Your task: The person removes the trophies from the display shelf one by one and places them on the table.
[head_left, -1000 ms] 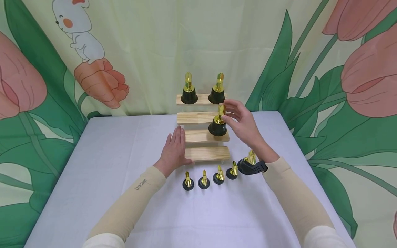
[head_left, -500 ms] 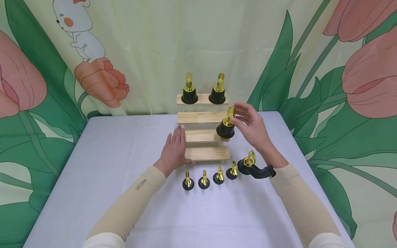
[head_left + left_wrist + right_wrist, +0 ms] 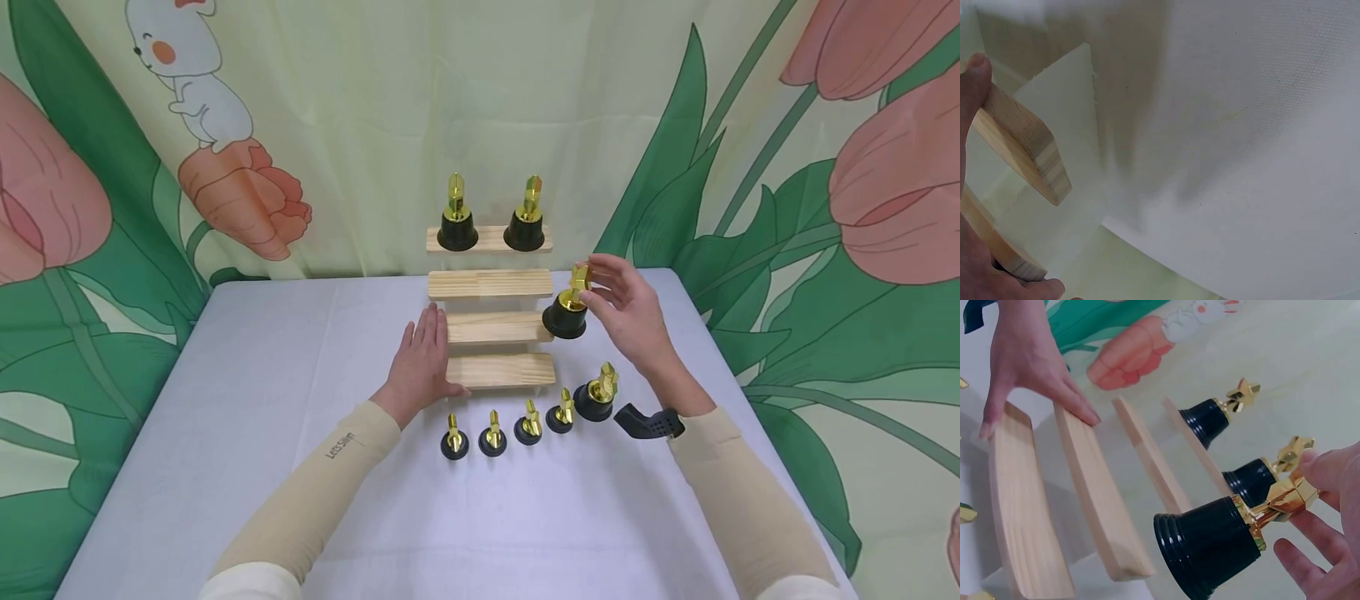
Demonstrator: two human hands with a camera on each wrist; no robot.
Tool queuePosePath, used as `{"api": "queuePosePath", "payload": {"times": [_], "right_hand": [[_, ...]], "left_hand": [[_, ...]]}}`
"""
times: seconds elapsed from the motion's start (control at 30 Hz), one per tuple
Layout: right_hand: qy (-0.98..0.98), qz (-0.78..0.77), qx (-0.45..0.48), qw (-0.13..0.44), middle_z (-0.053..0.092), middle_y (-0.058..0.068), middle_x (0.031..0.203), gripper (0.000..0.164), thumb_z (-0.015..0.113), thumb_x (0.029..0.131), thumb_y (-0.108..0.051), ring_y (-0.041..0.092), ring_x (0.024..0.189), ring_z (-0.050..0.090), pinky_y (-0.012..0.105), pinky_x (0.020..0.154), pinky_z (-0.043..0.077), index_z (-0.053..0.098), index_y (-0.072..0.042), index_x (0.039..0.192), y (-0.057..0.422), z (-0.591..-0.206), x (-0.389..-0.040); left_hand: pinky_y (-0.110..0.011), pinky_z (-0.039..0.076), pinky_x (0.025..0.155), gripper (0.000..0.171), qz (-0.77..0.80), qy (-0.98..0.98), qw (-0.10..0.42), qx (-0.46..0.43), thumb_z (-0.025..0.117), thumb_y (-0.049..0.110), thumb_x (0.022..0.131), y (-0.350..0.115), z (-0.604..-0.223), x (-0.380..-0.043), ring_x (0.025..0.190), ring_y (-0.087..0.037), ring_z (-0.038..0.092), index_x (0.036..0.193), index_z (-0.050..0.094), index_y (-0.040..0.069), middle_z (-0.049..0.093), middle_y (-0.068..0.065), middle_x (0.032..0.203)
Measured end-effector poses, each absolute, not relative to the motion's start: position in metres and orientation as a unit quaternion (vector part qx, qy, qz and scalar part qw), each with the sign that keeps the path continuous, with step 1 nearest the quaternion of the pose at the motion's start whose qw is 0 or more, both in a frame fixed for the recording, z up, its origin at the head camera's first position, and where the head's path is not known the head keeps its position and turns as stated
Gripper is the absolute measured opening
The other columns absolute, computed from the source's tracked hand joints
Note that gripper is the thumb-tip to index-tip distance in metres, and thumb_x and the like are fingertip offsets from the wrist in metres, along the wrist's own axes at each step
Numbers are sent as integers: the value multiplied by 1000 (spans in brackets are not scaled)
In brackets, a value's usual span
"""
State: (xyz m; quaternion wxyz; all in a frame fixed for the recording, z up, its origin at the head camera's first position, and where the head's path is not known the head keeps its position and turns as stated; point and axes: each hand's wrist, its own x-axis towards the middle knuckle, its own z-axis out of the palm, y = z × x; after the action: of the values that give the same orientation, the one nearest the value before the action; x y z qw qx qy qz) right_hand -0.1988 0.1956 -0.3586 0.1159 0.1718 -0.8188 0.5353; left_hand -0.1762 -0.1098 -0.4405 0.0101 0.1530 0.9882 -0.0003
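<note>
R hand (image 3: 628, 310) pinches glossy black-based gold-star trophy (image 3: 566, 317), prob. light, stiff, slick; hold at star (image 3: 1291, 495). L hand (image 3: 422, 362), fingers straight, touches four-tier pale-wood rack (image 3: 500, 327).

At the right of the rack (image 3: 490, 284), the trophy (image 3: 566, 315) has a glossy gold, metal-looking top (image 3: 1286, 497) and shiny black, plastic-looking base (image 3: 1210, 544). The rack's shelves (image 3: 1030, 512) are smooth, grained, matt wood; matt white cloth (image 3: 450, 525) lies beneath it, creased curtain fabric (image 3: 360, 125) behind.
</note>
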Motion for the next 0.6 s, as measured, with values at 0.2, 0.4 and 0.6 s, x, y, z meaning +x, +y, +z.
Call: {"api": "queuePosePath", "payload": {"times": [0.2,0.4,0.6], "right_hand": [[-822,536,148,120,58,7,141,51,66,94,-11,19,128,56,18,103,47,47,-13,142,205,-359,-194],[-827,534,130,117,57,8,141,51,66,95,-15,19,129,55,16,103,46,47,-16,143,211,-358,-189],[-829,533,119,120,56,8,143,51,65,96,-15,19,130,54,14,103,45,46,-15,143,219,-360,-186]], "left_hand": [[-50,20,124,138,6,988,16,154,78,69,68,-110,-439,-176,153,-38,15,154,6,-10,7,-29,163],[-50,20,124,138,8,988,19,152,78,69,69,-110,-436,-175,153,-37,14,155,5,-10,6,-29,164],[-50,19,124,138,8,988,19,151,78,69,68,-110,-437,-175,153,-37,14,155,5,-10,6,-29,164]]}}
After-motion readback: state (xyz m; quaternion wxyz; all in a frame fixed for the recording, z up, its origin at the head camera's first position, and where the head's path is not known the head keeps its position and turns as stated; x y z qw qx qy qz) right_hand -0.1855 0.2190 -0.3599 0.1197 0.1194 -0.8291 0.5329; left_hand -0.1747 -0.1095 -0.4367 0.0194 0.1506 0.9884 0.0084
